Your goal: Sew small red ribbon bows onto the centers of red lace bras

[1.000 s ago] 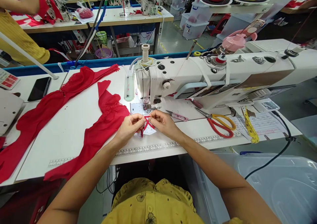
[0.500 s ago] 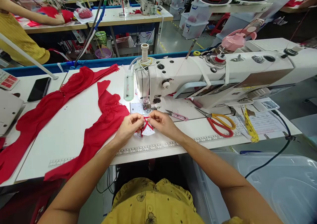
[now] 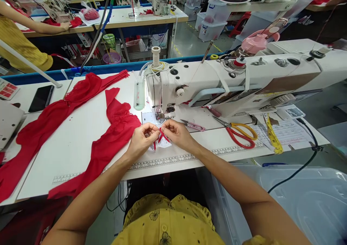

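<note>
The table [image 3: 81,136] spreads under both hands; the sewing machine [image 3: 217,82] stands just beyond them, its needle plate close ahead of the fingertips; red fabric [image 3: 114,136] lies touching the left hand's outer side, running away to its left; scissors [image 3: 241,133] lie well right of the right hand, snips [image 3: 193,125] just beyond it; the left hand [image 3: 141,141] and right hand [image 3: 177,133] meet fingertip to fingertip, both pinching a red ribbon [image 3: 159,136] between them, above a white label [image 3: 164,143].
</note>
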Motion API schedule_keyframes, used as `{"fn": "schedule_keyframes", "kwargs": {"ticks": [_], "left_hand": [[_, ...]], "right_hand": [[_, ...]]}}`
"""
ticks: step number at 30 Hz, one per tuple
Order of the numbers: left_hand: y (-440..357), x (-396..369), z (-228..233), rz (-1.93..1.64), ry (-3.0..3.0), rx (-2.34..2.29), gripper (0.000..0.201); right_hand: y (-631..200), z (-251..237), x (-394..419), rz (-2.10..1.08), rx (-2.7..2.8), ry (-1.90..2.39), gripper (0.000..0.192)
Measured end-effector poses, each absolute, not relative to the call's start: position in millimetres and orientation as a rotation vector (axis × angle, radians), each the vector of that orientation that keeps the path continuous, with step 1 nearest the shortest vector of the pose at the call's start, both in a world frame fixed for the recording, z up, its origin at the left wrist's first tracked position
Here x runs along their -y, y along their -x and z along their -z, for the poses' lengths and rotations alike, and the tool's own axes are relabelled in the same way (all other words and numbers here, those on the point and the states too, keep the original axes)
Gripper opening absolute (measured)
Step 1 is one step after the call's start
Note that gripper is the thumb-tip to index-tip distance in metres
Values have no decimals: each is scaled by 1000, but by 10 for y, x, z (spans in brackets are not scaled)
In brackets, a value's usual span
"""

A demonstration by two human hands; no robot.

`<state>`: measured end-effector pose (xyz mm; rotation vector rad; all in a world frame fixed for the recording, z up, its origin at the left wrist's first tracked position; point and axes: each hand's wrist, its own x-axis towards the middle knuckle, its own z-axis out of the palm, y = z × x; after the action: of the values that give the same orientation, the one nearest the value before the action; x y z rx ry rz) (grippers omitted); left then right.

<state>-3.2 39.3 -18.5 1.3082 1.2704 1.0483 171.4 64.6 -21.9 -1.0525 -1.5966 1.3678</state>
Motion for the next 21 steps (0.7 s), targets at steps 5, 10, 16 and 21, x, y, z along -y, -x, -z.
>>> {"fn": "schedule_keyframes", "kwargs": {"ticks": [5,10,16,21], "left_hand": [[-7,-384,160,-1049,-1325,-1319,15],[-2,-368,164,-1040,-1398,-1315,11],[13,-378,181,-1079,-1380,-1331,11],[9,-414,183,-1053,-1164,-1248,9]], "right_hand": [[-1716,237,-647,-1360,1623,1044,16],[-1720,260,-642,-1312,1690,1049,14],[-1714,241,-643,-1378,1662,1026,16],[-1723,203,-646,-1575,1521,987,22]]}}
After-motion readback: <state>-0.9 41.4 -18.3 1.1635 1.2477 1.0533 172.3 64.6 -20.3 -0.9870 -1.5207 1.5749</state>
